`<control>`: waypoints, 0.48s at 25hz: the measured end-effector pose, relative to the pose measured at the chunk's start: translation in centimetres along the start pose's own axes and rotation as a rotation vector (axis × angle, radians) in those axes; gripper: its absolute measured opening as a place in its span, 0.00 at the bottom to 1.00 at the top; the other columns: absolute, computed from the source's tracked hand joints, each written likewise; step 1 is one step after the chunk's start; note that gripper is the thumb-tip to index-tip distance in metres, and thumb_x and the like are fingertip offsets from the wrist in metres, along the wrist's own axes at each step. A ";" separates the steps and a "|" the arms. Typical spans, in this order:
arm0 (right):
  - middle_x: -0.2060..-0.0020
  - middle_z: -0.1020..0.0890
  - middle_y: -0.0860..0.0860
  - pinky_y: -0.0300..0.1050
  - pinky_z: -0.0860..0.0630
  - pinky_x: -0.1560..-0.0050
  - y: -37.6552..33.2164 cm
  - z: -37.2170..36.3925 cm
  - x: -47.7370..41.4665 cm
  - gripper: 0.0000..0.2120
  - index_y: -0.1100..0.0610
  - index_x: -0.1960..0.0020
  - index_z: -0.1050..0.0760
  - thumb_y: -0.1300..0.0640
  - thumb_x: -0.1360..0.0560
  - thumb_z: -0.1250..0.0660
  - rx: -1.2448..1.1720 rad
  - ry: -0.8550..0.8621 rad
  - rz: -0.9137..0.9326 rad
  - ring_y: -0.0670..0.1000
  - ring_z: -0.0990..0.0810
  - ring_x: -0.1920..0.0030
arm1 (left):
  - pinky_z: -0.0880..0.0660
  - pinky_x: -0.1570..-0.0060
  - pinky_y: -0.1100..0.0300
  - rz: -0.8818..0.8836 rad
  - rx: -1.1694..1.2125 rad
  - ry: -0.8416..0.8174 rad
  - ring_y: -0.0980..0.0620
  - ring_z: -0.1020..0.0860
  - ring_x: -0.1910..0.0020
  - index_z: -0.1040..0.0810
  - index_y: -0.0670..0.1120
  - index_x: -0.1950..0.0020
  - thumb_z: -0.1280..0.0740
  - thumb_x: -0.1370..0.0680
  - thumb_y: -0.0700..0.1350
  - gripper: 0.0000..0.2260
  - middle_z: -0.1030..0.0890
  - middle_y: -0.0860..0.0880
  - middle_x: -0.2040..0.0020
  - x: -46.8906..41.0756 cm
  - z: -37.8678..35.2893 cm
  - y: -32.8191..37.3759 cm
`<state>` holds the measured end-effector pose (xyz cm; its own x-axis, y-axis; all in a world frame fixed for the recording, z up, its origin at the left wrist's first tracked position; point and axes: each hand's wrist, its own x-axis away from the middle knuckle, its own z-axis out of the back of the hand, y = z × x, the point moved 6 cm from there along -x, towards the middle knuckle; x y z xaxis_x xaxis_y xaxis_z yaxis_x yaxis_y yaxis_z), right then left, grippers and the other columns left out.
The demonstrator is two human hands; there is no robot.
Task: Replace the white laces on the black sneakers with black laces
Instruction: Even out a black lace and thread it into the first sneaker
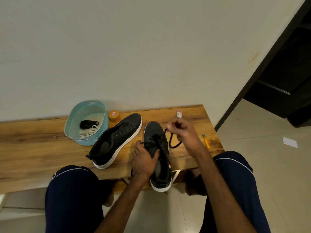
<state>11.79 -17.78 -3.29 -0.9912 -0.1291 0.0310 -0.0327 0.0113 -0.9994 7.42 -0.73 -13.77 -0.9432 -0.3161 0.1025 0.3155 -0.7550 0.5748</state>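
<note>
Two black sneakers with white soles lie on a wooden bench [33, 140]. The left sneaker [116, 140] has bare eyelets and no lace. The right sneaker [157, 153] overhangs the bench's front edge, and my left hand [144, 161] grips its side by the tongue. A black lace [173, 142] runs through its front eyelets and loops to the right. My right hand [182, 132] pinches that lace's end above the toe. A bundled black lace [88, 124] and white laces [90, 132] lie in a light blue basket [75, 115].
An orange-lidded jar [114, 116] stands behind the left sneaker. A small white-and-pink tube [179, 113] lies at the bench's back right. A yellow marker with a green cap [206, 141] lies near the right end. My knees are below the bench edge. A dark doorway opens at right.
</note>
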 end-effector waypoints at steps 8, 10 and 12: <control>0.48 0.20 0.47 0.46 0.25 0.51 3.8 -0.4 -1.0 0.09 0.52 0.44 0.23 0.49 0.20 0.35 0.884 -0.037 -0.028 0.47 0.22 0.50 | 0.32 0.39 0.57 -0.135 -0.036 0.100 0.48 0.33 0.37 0.38 0.44 0.29 0.25 0.30 0.58 0.38 0.33 0.44 0.34 -0.1 0.5 0.8; 0.43 0.22 0.48 0.49 0.24 0.46 6.4 -2.9 -0.8 0.12 0.52 0.37 0.24 0.52 0.19 0.36 1.019 -0.132 -0.017 0.51 0.22 0.44 | 0.32 0.39 0.57 -0.130 -0.053 0.131 0.48 0.33 0.37 0.38 0.44 0.28 0.25 0.31 0.58 0.39 0.34 0.44 0.34 0.3 0.9 0.8; 0.44 0.21 0.50 0.50 0.24 0.48 7.6 -3.1 -0.8 0.10 0.53 0.39 0.23 0.55 0.20 0.36 1.093 -0.085 -0.044 0.53 0.21 0.45 | 0.32 0.39 0.57 -0.124 -0.095 0.147 0.48 0.33 0.36 0.39 0.44 0.28 0.25 0.31 0.59 0.40 0.34 0.44 0.34 0.5 1.1 0.7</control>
<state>11.89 -14.50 -10.83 -0.9784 -0.1766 0.1078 0.1058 -0.8746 -0.4731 7.09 -0.82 -12.43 -0.9522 -0.2925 -0.0879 0.2129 -0.8419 0.4958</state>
